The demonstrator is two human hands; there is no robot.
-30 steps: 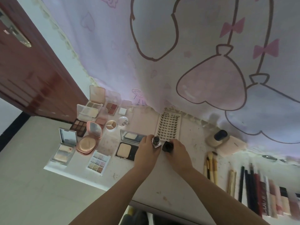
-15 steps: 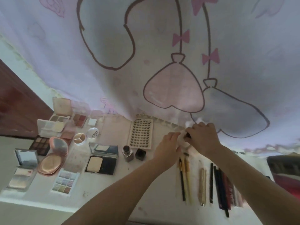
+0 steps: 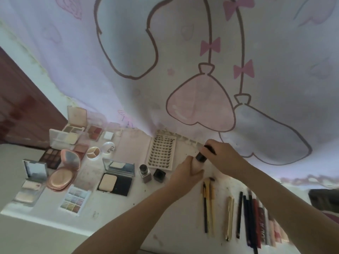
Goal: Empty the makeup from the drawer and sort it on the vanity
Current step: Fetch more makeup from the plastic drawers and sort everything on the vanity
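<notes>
My left hand (image 3: 185, 172) grips the pale body of a foundation bottle (image 3: 197, 165) above the white vanity top (image 3: 128, 213). My right hand (image 3: 222, 156) holds the bottle's black cap (image 3: 201, 156) from the right. Just left of them stand a small open glass bottle (image 3: 145, 171) and its black cap (image 3: 159, 174). An eyelash tray (image 3: 161, 152) lies behind those. Several open compacts and eyeshadow palettes (image 3: 73, 162) fill the left side. Brushes (image 3: 208, 202), a gold tube (image 3: 229, 217) and several pencils (image 3: 251, 217) lie in a row at the right.
A pale printed curtain (image 3: 183, 61) hangs along the back edge of the vanity. A dark red door (image 3: 22, 110) stands at the left, with beige floor (image 3: 27, 235) below the vanity's front edge. A dark object (image 3: 324, 198) shows at the far right.
Both hands let go of the small glass bottle and its cap, moved right and took up the foundation bottle. The view swung to the right.
</notes>
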